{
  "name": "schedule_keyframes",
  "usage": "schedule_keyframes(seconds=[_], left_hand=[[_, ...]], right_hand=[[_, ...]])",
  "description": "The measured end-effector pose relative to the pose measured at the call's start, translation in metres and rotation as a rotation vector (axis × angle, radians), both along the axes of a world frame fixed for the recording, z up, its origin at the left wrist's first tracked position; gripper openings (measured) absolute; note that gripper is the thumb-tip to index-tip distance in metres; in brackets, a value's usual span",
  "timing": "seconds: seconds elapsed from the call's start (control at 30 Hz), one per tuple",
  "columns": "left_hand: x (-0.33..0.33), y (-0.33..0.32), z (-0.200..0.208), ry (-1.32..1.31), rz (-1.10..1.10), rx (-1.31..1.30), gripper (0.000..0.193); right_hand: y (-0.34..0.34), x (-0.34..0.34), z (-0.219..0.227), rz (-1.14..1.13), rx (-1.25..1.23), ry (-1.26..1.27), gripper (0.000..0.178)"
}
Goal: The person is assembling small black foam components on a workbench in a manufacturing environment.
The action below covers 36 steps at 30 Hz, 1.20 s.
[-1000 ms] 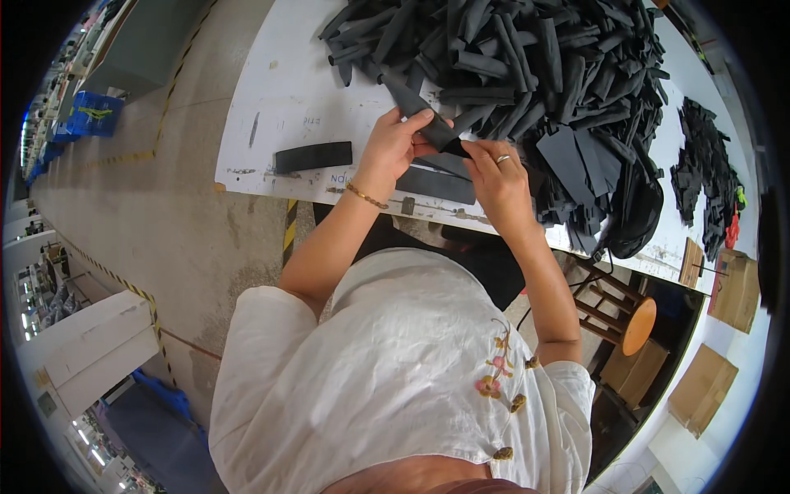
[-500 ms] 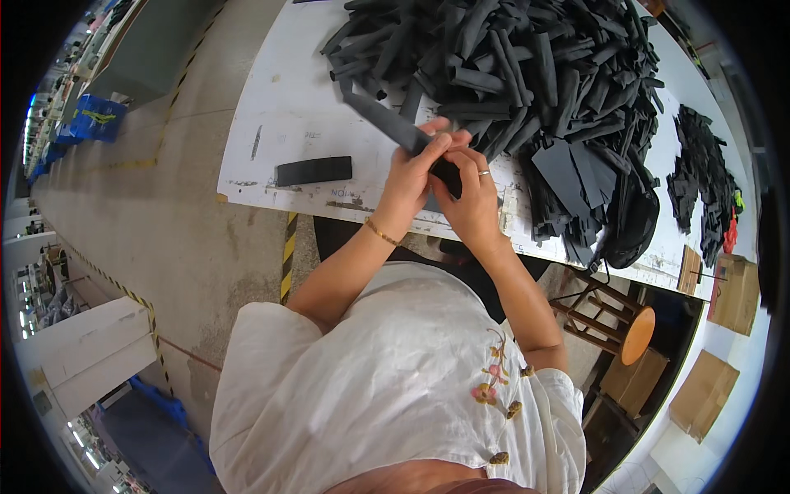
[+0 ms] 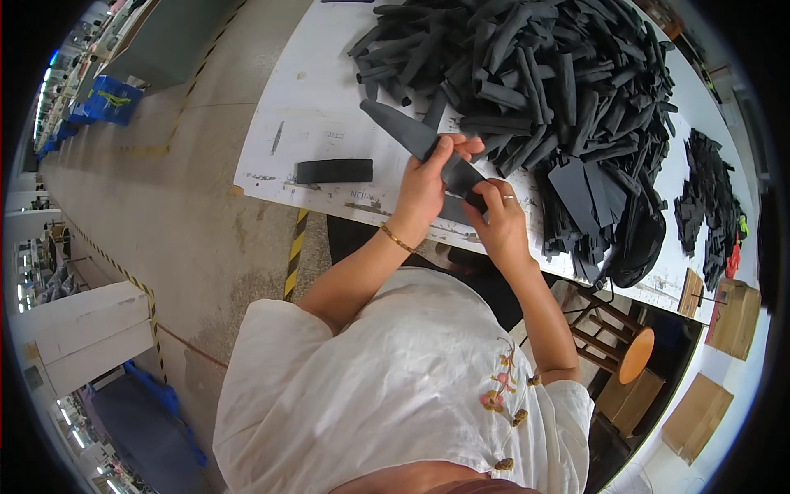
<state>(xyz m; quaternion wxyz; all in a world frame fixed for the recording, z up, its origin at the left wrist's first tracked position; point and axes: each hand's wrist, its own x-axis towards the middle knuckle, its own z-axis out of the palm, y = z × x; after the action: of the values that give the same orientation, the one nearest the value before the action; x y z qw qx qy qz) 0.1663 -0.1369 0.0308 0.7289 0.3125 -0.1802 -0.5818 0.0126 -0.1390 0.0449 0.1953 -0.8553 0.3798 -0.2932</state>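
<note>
A long dark grey fabric strip (image 3: 397, 127) slants over the front part of the white table (image 3: 288, 99), its far end pointing up and left. My left hand (image 3: 424, 196) grips it around the middle, thumb on top. At its near end, my right hand (image 3: 502, 226) pinches the strip between thumb and fingers. To the left of my hands a flat, darker strip (image 3: 335, 171) lies on the tabletop. Just beyond them rises a big heap of curled dark grey strips (image 3: 535, 90). Flat grey pieces (image 3: 580, 193) are stacked right of my right hand.
A black bag (image 3: 640, 245) rests near the table's front edge at the right. Further right lies another dark pile (image 3: 706, 198). A wooden stool (image 3: 635, 356) and cardboard boxes (image 3: 698, 416) stand below. Yellow-black tape (image 3: 296, 255) marks the floor.
My right hand has moved right and nearer, away from my left hand, to the strip's near end. More of the strip now shows between my hands. The whole view has shifted slightly.
</note>
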Motion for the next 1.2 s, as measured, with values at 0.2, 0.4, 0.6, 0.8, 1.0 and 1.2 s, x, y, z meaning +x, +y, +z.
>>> schedule_keyframes(seconds=[0.2,0.4,0.6,0.8,1.0,1.2], left_hand=[[-0.02,0.007,-0.01,0.177,-0.084,-0.041,0.027],[0.001,0.0,0.001,0.203,-0.025,0.082,0.03],[0.0,-0.009,0.01,0.209,0.124,-0.069,0.033],[-0.007,-0.006,0.008,0.228,0.176,-0.039,0.034],[-0.008,-0.007,0.001,0.239,0.195,-0.033,0.034],[-0.006,-0.011,0.001,0.217,0.199,-0.045,0.034]], right_hand=[[-0.009,0.011,0.006,0.083,-0.003,-0.09,0.027],[-0.018,-0.003,-0.002,0.148,0.008,-0.066,0.02],[-0.026,0.005,0.016,0.17,0.056,-0.181,0.013],[-0.03,0.009,0.012,0.173,0.077,-0.197,0.013],[-0.031,0.009,0.005,0.167,0.095,-0.194,0.013],[-0.031,0.021,0.001,-0.006,0.486,-0.406,0.012]])
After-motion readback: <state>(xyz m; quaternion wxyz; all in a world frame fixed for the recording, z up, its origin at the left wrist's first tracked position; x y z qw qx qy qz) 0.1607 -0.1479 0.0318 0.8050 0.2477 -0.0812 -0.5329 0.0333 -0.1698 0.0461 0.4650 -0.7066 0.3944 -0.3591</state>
